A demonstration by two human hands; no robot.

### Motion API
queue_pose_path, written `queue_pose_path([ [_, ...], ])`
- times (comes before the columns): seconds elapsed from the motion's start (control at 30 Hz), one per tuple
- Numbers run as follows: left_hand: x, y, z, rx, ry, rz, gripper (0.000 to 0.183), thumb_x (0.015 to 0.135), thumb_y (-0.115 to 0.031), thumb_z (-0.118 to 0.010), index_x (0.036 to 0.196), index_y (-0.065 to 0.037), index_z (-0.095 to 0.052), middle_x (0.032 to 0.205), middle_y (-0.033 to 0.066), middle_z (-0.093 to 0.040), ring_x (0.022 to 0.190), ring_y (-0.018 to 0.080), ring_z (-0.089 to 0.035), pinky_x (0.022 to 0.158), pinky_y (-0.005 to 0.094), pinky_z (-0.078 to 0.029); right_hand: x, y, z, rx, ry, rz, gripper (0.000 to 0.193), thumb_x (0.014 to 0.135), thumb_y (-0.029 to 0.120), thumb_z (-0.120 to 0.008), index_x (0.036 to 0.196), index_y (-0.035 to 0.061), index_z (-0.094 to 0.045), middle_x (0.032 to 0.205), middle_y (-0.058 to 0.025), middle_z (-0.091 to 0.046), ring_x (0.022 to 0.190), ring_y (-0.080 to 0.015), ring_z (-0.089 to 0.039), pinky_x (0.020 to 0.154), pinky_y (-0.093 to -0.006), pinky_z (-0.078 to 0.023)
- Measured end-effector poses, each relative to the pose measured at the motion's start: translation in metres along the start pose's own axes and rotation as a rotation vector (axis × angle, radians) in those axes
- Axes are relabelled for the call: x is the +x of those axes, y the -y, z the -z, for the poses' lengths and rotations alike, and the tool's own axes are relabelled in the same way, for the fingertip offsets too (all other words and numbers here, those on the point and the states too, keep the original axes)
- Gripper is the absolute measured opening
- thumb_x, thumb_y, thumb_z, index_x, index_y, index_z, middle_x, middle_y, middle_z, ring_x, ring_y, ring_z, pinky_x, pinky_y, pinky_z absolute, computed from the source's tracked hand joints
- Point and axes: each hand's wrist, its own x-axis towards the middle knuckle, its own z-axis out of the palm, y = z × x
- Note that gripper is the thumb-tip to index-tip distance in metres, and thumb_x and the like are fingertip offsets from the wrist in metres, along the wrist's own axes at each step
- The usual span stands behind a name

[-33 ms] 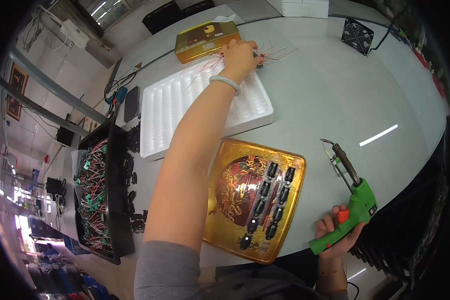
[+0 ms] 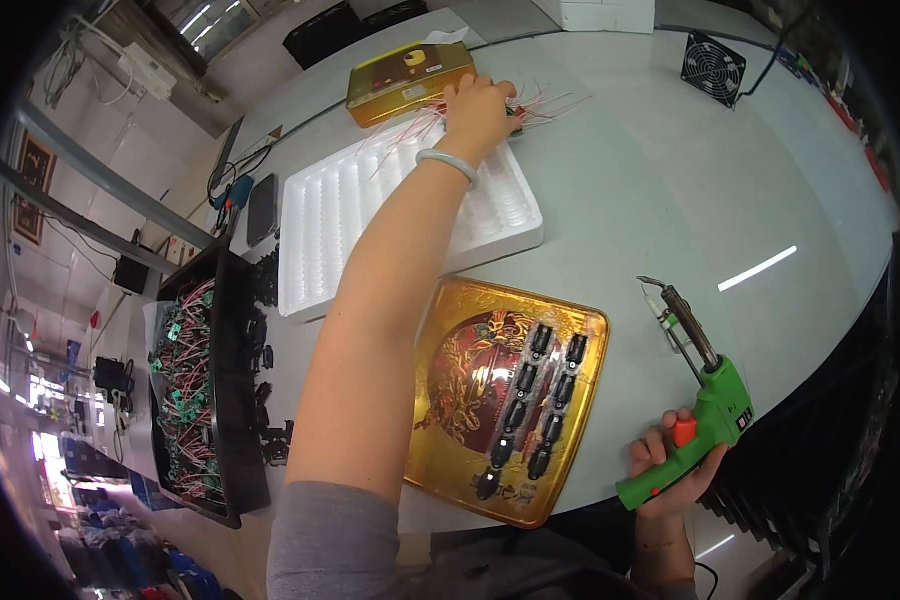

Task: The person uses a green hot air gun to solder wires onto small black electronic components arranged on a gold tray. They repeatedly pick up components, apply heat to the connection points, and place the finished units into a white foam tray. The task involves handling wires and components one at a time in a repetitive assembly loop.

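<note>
My left hand [image 2: 478, 115] reaches over the far edge of a white foam tray [image 2: 320, 215], its fingers bent down into a bunch of thin red and white wires [image 2: 545, 108]. A bit of green shows by the fingers; what the fingertips grip is hidden. At the right, my right hand [image 2: 678, 465] is wrapped round the handle of a green soldering gun [image 2: 722, 405] with a red trigger. Its tip points away from me, above the table. Between my arms lies a gold tray [image 2: 590, 400] bearing two rows of small black parts [image 2: 516, 412].
A gold box [image 2: 410, 80] stands beyond the foam tray. To the left, a black bin [image 2: 238, 400] holds many wired green boards, with loose black parts [image 2: 268, 355] beside it. A dark phone-like slab [image 2: 262, 208] lies near the bin. A black fan [image 2: 713, 72] sits far right.
</note>
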Motion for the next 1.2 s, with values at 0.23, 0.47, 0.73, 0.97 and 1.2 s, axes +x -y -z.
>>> queue_pose_path([
  [0.23,0.011,-0.018,-0.002,0.323,0.105,-0.235,0.014,0.066,-0.02,-0.06,0.08,-0.02,-0.065,0.095,0.0045,-0.047,0.1,0.0215,-0.038,0.085,0.0388,-0.027,0.002,0.006,0.006,0.024,0.038,-0.027,0.055,0.081,0.053,-0.036,0.108,0.0054,-0.041,0.099,-0.0071,-0.049,0.061,-0.0107,-0.04,0.054,-0.0244,-0.032],
  [0.47,0.012,-0.015,-0.015,0.421,0.102,-0.076,0.014,0.07,-0.015,-0.056,0.081,-0.012,-0.065,0.101,0.0044,-0.05,0.102,0.0228,-0.038,0.085,0.0413,-0.028,0.002,0.003,0.006,0.049,0.053,-0.059,0.056,0.08,0.054,-0.037,0.108,0.0057,-0.041,0.099,-0.0065,-0.049,0.059,-0.0102,-0.04,0.055,-0.0242,-0.031],
  [0.73,-0.007,0.037,0.028,-1.131,0.096,0.467,0.012,0.08,-0.019,-0.055,0.083,-0.007,-0.056,0.077,-0.0004,-0.053,0.079,0.0128,-0.05,0.074,0.0313,-0.037,0.003,0.004,0.01,0.113,0.102,-0.048,0.057,0.079,0.055,-0.037,0.107,0.0053,-0.042,0.1,-0.0066,-0.049,0.058,-0.0099,-0.038,0.055,-0.024,-0.03],
  [0.97,-0.014,0.018,0.045,-1.804,-0.234,0.65,0.006,0.086,-0.016,-0.044,0.09,-0.013,-0.04,0.09,0.0013,-0.051,0.082,0.0183,-0.05,0.074,0.0433,-0.04,0.003,0.004,0.008,0.084,0.092,-0.041,0.052,0.081,0.051,-0.039,0.106,0.0061,-0.042,0.099,-0.0053,-0.049,0.061,-0.0105,-0.04,0.058,-0.0251,-0.033],
  [1.2,0.005,0.022,0.039,-1.839,-0.485,0.48,0.008,0.087,-0.013,-0.043,0.093,-0.009,-0.041,0.09,0.005,-0.054,0.083,0.0159,-0.051,0.073,0.0352,-0.043,0.003,0.003,0.007,0.095,0.07,-0.046,0.055,0.079,0.054,-0.038,0.106,0.0053,-0.042,0.1,-0.0067,-0.049,0.063,-0.0112,-0.039,0.057,-0.0253,-0.03],
])
